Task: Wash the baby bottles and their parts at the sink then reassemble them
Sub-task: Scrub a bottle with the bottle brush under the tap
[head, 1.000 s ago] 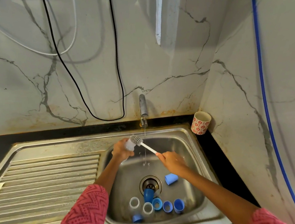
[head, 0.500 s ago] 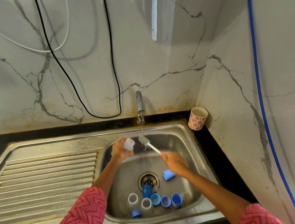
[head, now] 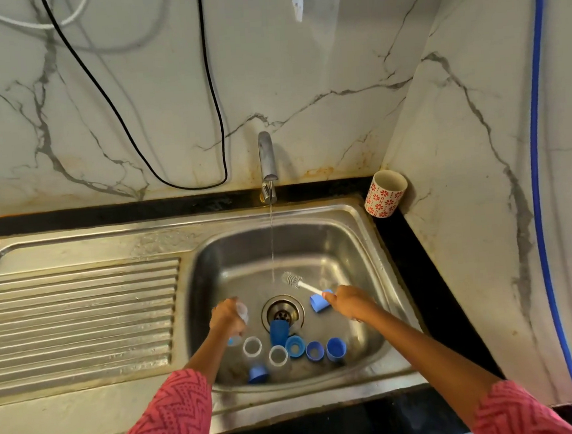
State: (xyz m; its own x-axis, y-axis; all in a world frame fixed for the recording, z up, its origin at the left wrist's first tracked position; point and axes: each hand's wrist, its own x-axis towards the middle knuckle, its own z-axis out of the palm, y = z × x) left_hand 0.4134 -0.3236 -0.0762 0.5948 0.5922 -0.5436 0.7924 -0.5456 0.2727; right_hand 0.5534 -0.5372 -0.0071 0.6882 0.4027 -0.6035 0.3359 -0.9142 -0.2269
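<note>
I see left hand (head: 227, 319) low in the sink (head: 355, 245), curled round a clear part (head: 242, 313) mostly hidden, right hand (head: 348, 302) gripping the brush (head: 298, 282) handle.

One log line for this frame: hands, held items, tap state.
left hand: holds small clear silicone teat | right hand: holds white-handled bottle brush | steel tap: running | blue plastic caps: in steel sink basin

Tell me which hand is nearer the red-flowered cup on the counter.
Right. The right hand, gripping the brush, is in the basin below-left of the cup; the left hand is farther left, past the drain.
</note>
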